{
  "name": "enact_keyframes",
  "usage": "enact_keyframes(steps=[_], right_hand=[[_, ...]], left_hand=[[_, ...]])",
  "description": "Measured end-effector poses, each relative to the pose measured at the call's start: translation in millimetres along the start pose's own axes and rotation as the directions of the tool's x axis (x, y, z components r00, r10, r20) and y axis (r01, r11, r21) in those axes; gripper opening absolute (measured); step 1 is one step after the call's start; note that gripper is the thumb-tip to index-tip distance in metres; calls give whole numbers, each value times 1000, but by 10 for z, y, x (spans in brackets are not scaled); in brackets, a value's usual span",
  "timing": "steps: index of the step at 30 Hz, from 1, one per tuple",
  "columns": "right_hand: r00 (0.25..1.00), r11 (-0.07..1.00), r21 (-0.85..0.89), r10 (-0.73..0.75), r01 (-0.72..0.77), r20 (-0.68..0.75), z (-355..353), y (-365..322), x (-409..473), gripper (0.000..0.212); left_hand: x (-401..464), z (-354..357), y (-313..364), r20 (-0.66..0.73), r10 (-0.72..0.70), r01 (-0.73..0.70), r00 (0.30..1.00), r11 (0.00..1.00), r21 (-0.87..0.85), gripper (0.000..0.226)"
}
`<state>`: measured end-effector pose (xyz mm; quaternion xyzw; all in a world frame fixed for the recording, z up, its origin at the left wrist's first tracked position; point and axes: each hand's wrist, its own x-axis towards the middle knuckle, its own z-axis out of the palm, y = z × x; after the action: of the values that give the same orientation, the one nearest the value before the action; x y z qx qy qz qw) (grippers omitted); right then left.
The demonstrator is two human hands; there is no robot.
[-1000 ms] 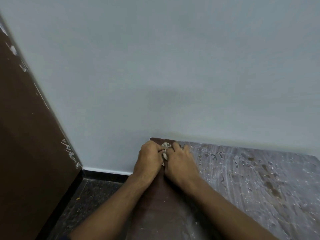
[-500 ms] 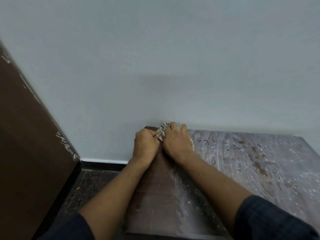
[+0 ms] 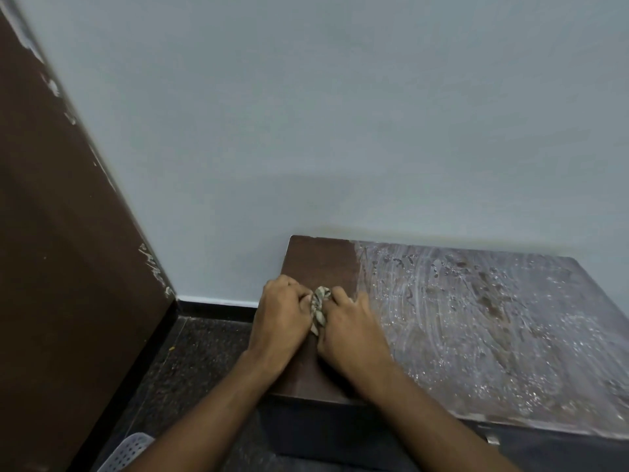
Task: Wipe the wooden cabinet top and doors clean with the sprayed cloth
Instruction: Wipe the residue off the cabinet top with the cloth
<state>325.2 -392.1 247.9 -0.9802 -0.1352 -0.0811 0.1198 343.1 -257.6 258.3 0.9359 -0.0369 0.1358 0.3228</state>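
A low dark wooden cabinet [image 3: 323, 264] stands against the pale wall. Its left strip is wiped to clean brown wood, while the rest of the top [image 3: 476, 318] is covered in white smears and droplets. A small bunched striped cloth [image 3: 319, 310] lies on the clean strip, mostly hidden. My left hand [image 3: 280, 316] and my right hand [image 3: 350, 330] grip it side by side with curled fingers, pressing it onto the top. The cabinet front below the near edge is in dark shadow.
A tall dark brown panel [image 3: 61, 267] with chipped white marks fills the left side. Dark speckled floor [image 3: 200, 352] lies between it and the cabinet. A white perforated basket corner [image 3: 127, 451] shows at the bottom left. The wall [image 3: 340, 114] rises behind.
Both hands have pulled the cloth back from the far wall edge toward me along the left strip, leaving clean brown wood behind them.
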Motion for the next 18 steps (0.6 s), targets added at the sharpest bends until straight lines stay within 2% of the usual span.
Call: enact_keyframes(steps=[4, 9, 15, 18], right_hand=[[993, 992, 10, 122, -122, 3, -96, -65, 185, 30], [1000, 998, 67, -20, 21, -20, -154, -183, -416, 26], [992, 990, 74, 124, -123, -6, -176, -203, -145, 32], [998, 993, 96, 68, -67, -11, -159, -303, -296, 31]], left_hand=[[-93, -77, 28, -18, -42, 41, 999, 998, -37, 15], [-205, -138, 48, -1, -96, 95, 995, 991, -94, 15], [-280, -196, 44, 9, -152, 151, 988, 980, -133, 15], [-343, -213, 18, -13, -172, 168, 985, 974, -151, 15]])
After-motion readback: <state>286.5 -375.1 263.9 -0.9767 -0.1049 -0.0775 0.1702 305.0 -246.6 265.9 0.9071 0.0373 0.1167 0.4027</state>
